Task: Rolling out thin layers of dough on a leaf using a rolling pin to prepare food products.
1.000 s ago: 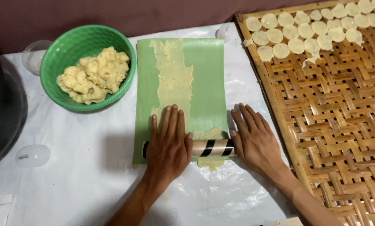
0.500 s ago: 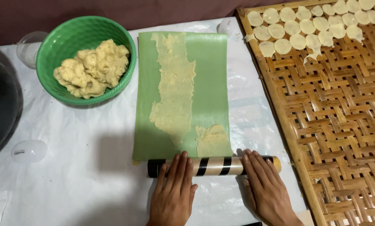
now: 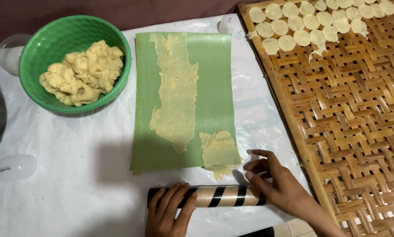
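Rolling pin [image 3: 214, 196]: a rigid cylinder banded black and tan, lying crosswise on the white plastic sheet [image 3: 74, 175] just near of the green mat [image 3: 214, 83]. It looks stiff, light and smooth, likely to roll freely under flat palms; the natural places to bear on it are its two ends. The left hand [image 3: 166, 213] rests on the left end with fingers extended and slightly spread, pressing rather than gripping. The right hand [image 3: 278, 184] lies at the right end, loosely curled, fingertips reaching toward the small dough patch [image 3: 219, 149] at the mat's near right corner; whether it clasps the pin cannot be told. A long, thin, ragged strip of rolled dough [image 3: 177, 92] runs along the mat and appears soft and easily torn. Far left stands a green bowl [image 3: 113, 39] of lumpy dough. To the right, a woven bamboo tray [image 3: 359, 131] carries cut dough rounds [image 3: 311, 22] at its far edge. The tray's rim lies close beside the right hand.
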